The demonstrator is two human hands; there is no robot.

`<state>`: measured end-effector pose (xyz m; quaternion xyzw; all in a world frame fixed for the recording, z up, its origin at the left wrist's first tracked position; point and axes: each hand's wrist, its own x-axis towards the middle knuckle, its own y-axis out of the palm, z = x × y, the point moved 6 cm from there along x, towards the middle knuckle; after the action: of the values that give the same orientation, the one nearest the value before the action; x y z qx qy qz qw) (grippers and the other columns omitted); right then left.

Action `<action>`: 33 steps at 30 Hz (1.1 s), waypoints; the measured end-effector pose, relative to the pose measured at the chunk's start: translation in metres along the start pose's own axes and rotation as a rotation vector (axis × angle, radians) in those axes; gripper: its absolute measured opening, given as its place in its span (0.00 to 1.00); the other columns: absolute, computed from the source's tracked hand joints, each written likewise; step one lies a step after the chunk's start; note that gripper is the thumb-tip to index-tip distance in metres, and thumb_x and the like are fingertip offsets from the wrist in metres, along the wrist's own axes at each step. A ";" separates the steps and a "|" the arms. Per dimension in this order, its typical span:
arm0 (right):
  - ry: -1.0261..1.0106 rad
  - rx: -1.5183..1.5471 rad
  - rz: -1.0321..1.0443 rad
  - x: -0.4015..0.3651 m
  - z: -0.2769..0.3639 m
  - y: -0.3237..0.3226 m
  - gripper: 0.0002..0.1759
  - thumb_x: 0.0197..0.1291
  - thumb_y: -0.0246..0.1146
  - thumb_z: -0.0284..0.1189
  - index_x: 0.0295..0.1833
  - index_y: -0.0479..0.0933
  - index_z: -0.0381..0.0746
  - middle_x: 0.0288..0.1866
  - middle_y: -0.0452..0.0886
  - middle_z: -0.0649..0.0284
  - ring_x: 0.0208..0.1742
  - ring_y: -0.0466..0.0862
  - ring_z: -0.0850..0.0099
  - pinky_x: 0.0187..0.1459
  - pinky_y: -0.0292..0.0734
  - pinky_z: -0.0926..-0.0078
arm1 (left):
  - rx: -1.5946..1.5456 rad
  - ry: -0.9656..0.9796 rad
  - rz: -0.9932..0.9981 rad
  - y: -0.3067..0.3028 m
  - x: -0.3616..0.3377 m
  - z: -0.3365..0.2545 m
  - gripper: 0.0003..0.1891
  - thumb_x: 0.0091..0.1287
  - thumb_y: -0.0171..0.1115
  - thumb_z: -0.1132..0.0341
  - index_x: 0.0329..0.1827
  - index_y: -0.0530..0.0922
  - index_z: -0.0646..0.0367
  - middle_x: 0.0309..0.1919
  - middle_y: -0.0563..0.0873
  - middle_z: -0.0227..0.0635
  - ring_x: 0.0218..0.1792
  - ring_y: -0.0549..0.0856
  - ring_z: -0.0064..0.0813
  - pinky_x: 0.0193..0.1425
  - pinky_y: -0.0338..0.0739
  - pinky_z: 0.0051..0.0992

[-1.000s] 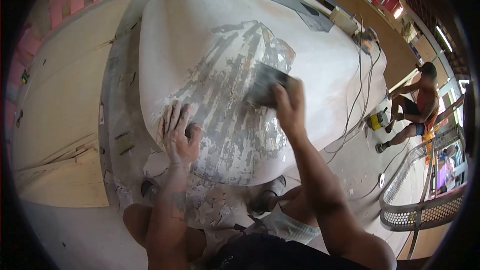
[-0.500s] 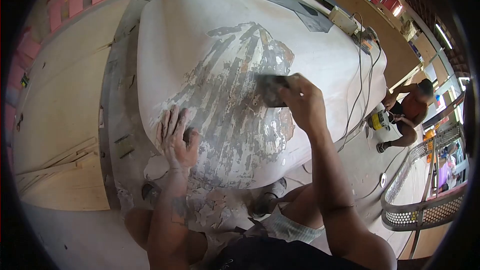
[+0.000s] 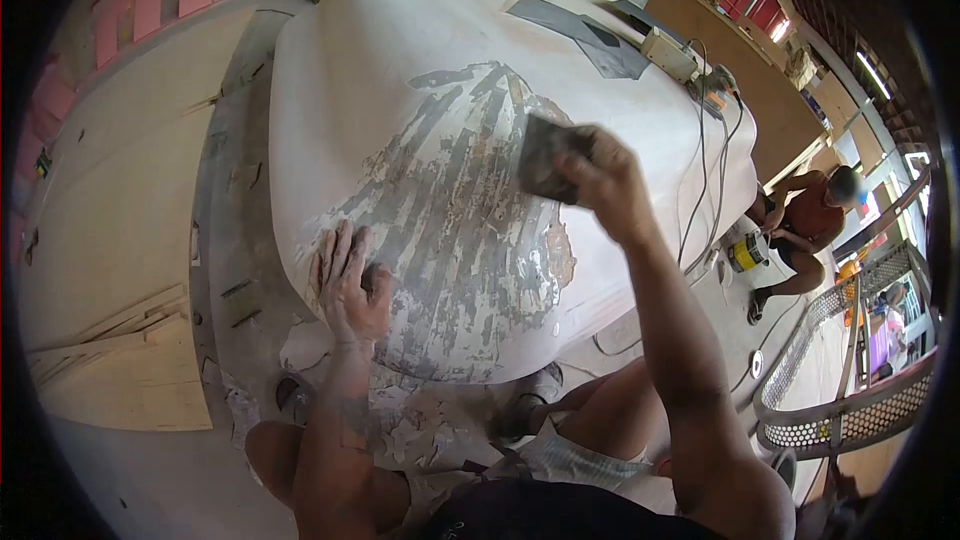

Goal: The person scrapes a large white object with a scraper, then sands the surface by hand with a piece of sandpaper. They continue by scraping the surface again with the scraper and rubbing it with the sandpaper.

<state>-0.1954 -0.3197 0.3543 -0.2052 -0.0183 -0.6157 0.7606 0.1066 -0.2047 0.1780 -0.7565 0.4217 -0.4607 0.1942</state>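
Head view: the left hand (image 3: pixel 355 295) rests on the near left side of a big rounded white form (image 3: pixel 365 40), fingers slightly spread, thumb apart. The right hand (image 3: pixel 612 188) pinches a dark square sheet (image 3: pixel 546 155) between thumb and fingers, over the right side of the grey flaking patch (image 3: pixel 455 210); contact cannot be told. Farther along the form lie loose grey sheets (image 3: pixel 612 58) and a corded tool (image 3: pixel 714 90). Beyond, right, a person (image 3: pixel 815 215) sits beside a bucket (image 3: pixel 748 251).
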 end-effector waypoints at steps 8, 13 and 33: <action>0.000 -0.551 0.016 0.020 -0.007 0.014 0.17 0.65 0.68 0.33 0.53 0.84 0.33 0.45 0.89 0.47 0.42 0.89 0.58 0.48 0.83 0.66 | -0.008 0.003 0.004 -0.002 0.003 -0.001 0.30 0.67 0.62 0.60 0.75 0.78 0.53 0.79 0.73 0.42 0.81 0.67 0.50 0.85 0.51 0.51; 0.118 -0.047 -0.047 0.022 0.037 -0.011 0.13 0.62 0.70 0.30 0.48 0.86 0.33 0.39 0.89 0.65 0.38 0.88 0.77 0.42 0.83 0.76 | -0.014 -0.009 0.002 0.001 -0.001 0.000 0.32 0.66 0.63 0.61 0.76 0.78 0.53 0.80 0.73 0.41 0.81 0.66 0.49 0.86 0.49 0.50; -0.032 -0.568 0.224 0.065 0.069 -0.004 0.17 0.62 0.71 0.37 0.48 0.86 0.34 0.37 0.89 0.58 0.39 0.89 0.74 0.43 0.84 0.72 | -0.023 0.000 -0.039 0.002 0.000 0.002 0.32 0.63 0.63 0.62 0.74 0.79 0.54 0.78 0.76 0.40 0.80 0.69 0.48 0.85 0.51 0.47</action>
<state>-0.1680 -0.3573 0.4367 -0.4200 0.1650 -0.5052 0.7356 0.1070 -0.2063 0.1758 -0.7667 0.4119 -0.4597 0.1763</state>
